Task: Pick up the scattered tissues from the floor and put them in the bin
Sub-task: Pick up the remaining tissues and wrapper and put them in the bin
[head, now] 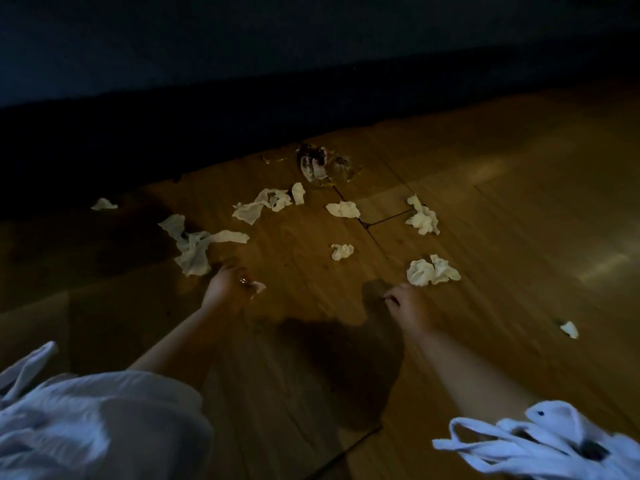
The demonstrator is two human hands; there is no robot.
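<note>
since the room is so dim, take this loosely: both hands are down near the wooden floor [485,202] with tissues all around. the left hand [227,284] has its grip closed around a small scrap of tissue [258,287], and a long twisted tissue [195,245] lies just beyond it, up and to the left, its long axis running roughly left to right. the right hand [407,306] looks loosely curled and i can't tell if it holds anything. the crumpled tissue [433,271] sits just past its fingers, slightly right, so the right hand is clearly the nearer one for that.

count: i make it about nine tissue pieces on the floor, plus the scrap in the left hand. there's also one clear wrapper-looking thing [317,164] further back. no bin in view, so the drop-off is somewhere off camera.
</note>
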